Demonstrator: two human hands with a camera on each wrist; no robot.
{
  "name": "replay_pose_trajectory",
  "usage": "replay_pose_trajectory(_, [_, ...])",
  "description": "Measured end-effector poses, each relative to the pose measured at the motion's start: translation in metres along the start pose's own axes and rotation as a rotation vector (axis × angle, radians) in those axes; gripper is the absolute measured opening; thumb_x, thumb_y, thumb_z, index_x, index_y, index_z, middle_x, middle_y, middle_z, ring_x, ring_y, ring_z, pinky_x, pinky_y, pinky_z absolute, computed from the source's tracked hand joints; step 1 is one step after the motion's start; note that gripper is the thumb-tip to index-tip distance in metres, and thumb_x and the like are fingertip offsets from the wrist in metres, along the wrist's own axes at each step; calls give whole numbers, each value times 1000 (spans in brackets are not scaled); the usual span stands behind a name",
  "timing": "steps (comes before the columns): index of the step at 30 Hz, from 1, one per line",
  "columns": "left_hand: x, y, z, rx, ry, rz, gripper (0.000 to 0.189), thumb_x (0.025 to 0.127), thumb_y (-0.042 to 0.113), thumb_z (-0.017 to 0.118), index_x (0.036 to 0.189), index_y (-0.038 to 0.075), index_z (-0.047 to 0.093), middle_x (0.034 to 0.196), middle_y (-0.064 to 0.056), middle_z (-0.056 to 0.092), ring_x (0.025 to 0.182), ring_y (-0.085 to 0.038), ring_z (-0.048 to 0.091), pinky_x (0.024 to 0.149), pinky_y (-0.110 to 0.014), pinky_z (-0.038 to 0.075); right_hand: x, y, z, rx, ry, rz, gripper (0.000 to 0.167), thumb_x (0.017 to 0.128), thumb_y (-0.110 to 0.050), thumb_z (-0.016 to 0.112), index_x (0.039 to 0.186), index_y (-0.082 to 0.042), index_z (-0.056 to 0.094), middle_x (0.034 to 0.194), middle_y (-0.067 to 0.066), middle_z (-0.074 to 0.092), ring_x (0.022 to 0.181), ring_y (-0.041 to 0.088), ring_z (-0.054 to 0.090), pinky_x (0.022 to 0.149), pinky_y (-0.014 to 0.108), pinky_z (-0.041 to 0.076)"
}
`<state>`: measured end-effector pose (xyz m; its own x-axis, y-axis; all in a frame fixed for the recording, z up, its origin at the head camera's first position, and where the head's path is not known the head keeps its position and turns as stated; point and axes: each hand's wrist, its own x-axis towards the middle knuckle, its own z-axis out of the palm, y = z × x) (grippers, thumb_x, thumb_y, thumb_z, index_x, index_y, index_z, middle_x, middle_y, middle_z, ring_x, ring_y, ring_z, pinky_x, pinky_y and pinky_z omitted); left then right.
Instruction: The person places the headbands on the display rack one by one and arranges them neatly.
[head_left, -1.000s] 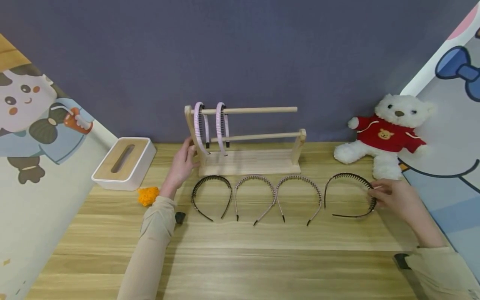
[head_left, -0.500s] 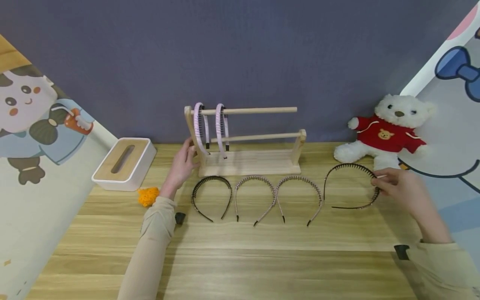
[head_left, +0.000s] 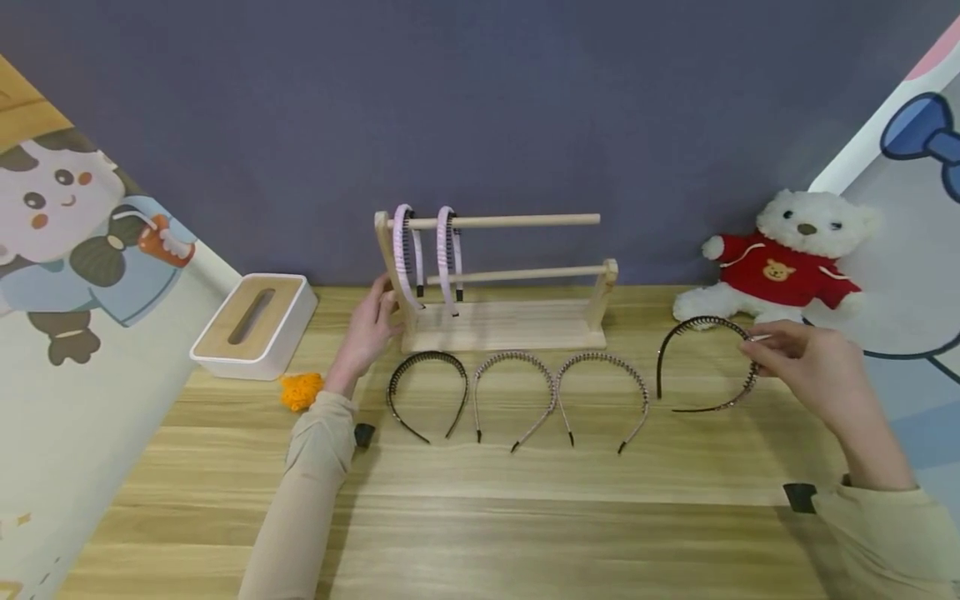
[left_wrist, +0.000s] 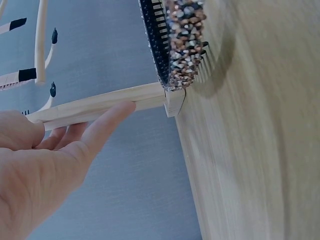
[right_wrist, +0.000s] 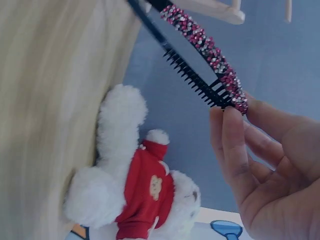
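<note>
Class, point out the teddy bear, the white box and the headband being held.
Teddy bear [head_left: 804, 279], head view: on its red hoodie.
White box [head_left: 267, 325], head view: on its wooden lid, beside the slot.
Held headband [right_wrist: 208, 49], right wrist view: on its studded outer face.

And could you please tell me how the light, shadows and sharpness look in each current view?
Head: fairly even light, a soft shadow beside the left sleeve on the table; left wrist: the jeweled headband casts a dim shadow on the wood; right wrist: the held headband looks fairly crisp, the bear softer, the wood grain smeared.
</note>
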<state>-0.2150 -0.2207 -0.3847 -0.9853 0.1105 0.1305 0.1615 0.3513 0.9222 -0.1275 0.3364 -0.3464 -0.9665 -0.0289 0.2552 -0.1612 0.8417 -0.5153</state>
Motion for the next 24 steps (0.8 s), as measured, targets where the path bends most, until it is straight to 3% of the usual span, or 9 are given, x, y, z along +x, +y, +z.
replay_pose_trajectory(8, [-1,2,1,-16,-1,4,53,119,18,30,170,4,23,167,-27,33,148,-50,40,110,-60,52,2,-24,-4,73,70,-38,31,97,-7,82,121,10,74,103,34,75,64,-21,58,58,2,49])
replay_pose_trajectory(18, [-1,3,1,-5,-3,13,53,119,18,30,170,4,24,167,-27,33,148,-51,40,110,-60,53,7,-47,-7,135,107,-31,32,95,-6,84,119,12,75,106,36,73,64,-17,61,58,4,52])
replay_pose_trajectory(21, [-1,3,1,-1,0,19,53,119,18,30,169,4,25,166,-27,34,148,-51,40,109,-60,53,9,-54,-10,165,126,-20,31,95,-7,85,119,11,76,93,11,79,63,-15,62,57,5,53])
replay_pose_trajectory(24, [-1,2,1,3,1,21,52,119,18,30,169,3,25,166,-27,34,148,-51,41,109,-60,53,10,-61,-13,198,150,-18,31,94,-8,86,118,10,78,85,-25,69,63,-13,63,57,6,54])
